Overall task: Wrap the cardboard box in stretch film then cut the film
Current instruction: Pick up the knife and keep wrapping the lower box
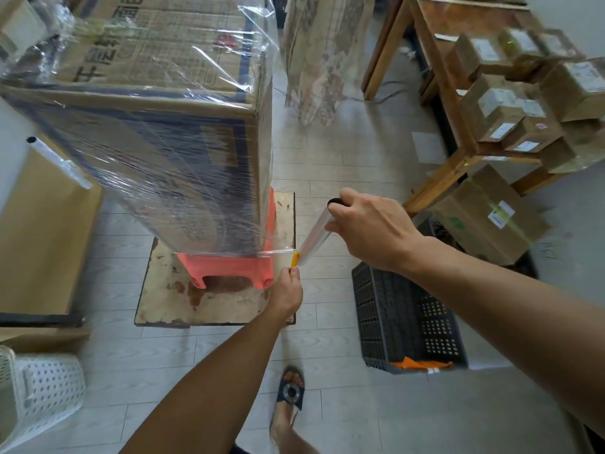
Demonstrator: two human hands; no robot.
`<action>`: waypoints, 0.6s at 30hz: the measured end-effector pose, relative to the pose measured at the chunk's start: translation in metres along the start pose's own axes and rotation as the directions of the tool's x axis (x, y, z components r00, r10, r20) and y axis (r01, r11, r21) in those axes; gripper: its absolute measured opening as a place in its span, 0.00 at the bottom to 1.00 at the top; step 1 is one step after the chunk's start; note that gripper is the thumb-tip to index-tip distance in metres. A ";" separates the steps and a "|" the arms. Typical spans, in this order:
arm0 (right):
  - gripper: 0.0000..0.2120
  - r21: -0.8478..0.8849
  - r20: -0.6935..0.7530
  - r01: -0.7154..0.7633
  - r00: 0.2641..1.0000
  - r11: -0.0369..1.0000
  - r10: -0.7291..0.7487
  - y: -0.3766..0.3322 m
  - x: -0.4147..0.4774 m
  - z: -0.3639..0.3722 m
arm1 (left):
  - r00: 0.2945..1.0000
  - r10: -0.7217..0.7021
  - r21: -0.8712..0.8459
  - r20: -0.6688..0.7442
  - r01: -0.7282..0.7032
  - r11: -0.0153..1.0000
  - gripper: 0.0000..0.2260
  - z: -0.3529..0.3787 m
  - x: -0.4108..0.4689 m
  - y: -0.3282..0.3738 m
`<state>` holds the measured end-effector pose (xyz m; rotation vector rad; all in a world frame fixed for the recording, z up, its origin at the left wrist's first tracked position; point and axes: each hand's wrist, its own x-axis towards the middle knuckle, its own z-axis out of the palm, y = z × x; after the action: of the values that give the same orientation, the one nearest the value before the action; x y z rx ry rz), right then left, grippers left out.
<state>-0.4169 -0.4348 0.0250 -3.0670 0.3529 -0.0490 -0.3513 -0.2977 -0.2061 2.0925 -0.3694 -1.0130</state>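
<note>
A tall cardboard box (157, 103) wrapped in clear stretch film stands on an orange plastic stool (229, 268). My right hand (370, 231) grips the top of the film roll (314, 235), held tilted beside the box's lower right corner. A thin strip of film (278, 252) stretches from that corner to the roll. My left hand (288, 291) holds a yellow cutter (295, 259) upright, its tip touching the strip right beside the roll.
The stool rests on a worn wooden board (170, 303) on the tiled floor. A black plastic crate (406, 319) lies to the right, wooden shelves (458, 152) with small boxes behind it. A white basket (42, 385) sits bottom left, flat cardboard (39, 231) at left. My sandalled foot (289, 394) is below.
</note>
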 end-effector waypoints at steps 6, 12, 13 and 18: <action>0.09 -0.026 0.017 0.026 1.000 0.999 -0.026 0.005 -0.013 0.002 | 0.983 -0.156 0.074 0.100 0.149 0.986 0.15 0.013 -0.013 -0.040; 0.10 -0.107 0.014 -0.020 1.000 0.994 0.021 0.044 -0.020 -0.008 | 0.976 -0.169 -0.031 0.136 0.174 0.984 0.16 0.016 -0.040 -0.074; 0.10 -0.103 0.015 -0.019 1.000 0.995 0.021 0.042 -0.022 -0.008 | 0.981 -0.148 -0.055 0.129 0.156 0.986 0.16 0.015 -0.040 -0.069; 0.09 -0.017 0.005 -0.022 1.000 1.000 0.022 0.018 -0.027 -0.001 | 0.994 -0.035 -0.108 0.105 0.047 0.993 0.13 0.000 -0.042 -0.044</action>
<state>-0.4474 -0.4465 0.0241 -3.0791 0.3889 -0.0365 -0.3810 -0.2459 -0.2165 1.9609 -0.3156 -1.1430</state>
